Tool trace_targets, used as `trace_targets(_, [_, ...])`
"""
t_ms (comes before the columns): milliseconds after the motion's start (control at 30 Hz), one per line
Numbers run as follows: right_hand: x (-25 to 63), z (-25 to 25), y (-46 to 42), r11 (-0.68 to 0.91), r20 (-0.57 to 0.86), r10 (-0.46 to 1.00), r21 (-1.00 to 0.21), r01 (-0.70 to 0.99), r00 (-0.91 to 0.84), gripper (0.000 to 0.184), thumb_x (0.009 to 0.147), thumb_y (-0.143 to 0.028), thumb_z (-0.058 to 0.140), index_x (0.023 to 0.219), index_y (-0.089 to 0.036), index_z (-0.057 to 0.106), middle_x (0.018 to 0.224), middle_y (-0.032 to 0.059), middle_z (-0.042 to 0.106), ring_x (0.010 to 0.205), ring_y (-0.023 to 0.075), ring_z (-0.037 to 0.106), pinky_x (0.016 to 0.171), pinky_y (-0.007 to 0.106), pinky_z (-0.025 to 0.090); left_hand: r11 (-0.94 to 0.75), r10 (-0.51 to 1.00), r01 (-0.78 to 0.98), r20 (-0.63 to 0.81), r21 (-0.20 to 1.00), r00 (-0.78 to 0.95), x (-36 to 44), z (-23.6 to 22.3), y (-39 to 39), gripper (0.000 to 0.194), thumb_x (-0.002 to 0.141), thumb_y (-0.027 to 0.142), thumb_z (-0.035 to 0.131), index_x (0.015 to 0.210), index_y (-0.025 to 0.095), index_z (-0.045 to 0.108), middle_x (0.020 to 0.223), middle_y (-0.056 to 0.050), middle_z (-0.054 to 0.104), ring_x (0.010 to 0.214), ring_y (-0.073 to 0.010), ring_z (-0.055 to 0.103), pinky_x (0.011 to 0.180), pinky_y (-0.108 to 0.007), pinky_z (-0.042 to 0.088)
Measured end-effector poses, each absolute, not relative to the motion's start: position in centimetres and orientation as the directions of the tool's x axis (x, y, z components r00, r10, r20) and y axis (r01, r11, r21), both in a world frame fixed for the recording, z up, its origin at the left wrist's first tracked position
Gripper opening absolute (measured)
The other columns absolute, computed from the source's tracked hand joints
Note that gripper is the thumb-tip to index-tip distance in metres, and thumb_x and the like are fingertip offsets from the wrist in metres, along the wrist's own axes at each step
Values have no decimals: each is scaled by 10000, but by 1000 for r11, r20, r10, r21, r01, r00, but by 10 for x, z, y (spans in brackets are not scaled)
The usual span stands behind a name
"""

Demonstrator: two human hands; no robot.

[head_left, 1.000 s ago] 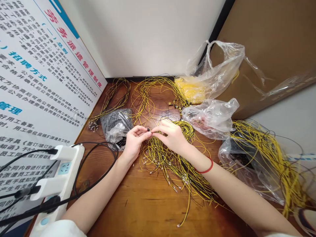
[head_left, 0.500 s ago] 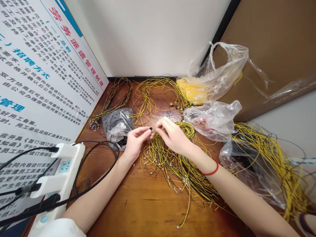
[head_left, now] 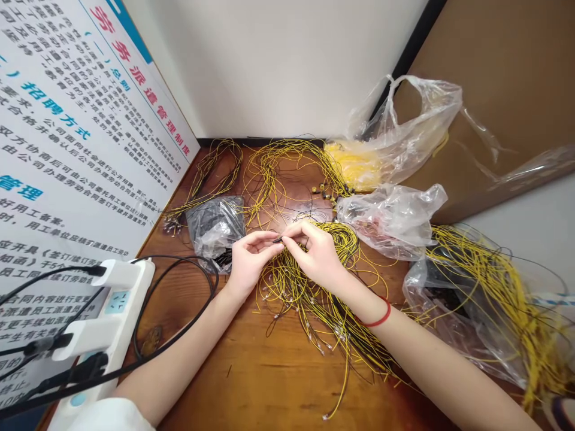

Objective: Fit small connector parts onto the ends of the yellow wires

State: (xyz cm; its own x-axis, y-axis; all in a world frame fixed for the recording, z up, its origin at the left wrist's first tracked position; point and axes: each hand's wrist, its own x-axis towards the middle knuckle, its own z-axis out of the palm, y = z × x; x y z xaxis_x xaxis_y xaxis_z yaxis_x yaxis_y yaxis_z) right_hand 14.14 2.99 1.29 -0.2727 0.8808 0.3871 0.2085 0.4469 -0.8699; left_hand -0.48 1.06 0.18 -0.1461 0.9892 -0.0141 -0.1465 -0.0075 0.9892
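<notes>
Both your hands meet at the far left edge of the wire bundle (head_left: pixel 330 314). Your left hand (head_left: pixel 246 263) pinches the small black part (head_left: pixel 277 239), probably to steady it. Your right hand (head_left: pixel 317 254) has narrowed fingers right beside it; whether they grip it, I cannot tell. Left of the bundle, the grey bag (head_left: pixel 211 218) seems placed for easy reach.

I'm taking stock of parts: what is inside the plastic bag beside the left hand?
Small black pieces show at the lower right of the plastic bag, by the left hand. Crumpled, glossy plastic hides whatever lies deeper.
</notes>
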Motion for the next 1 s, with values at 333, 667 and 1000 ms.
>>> trace_targets(333, [142,17,29,362,310,913,-916,175,-263,57,877,-226,545,859,-183,576,846,40,646,778,138,636,738,310,538,50,985,-290,-94,956,-142,-6,-3,14,285,591,332,822,790,153,723,767,-47,743,660,-146,683,645,-260,558])
trace_targets(667, [151,30,33,673,451,735,-580,460,-506,144,941,-148,424,874,-168,549,851,54,626,801,146,580,745,298,480,49,983,-259,-93,965,-161,-5,0,14,336,547,349,842,778,141,713,744,-53,749,655,-166,705,675,-290,586])
trace_targets(1000, [153,28,33,710,403,701,-469,525,-588,193,920,-73,373,910,-127,559,869,94,618,789,167,571,734,310,489,-2,983,-137,-23,991,-182,-5,1,12,270,584,316,822,786,153,749,800,-73,759,730,-191,708,724,-325,572])
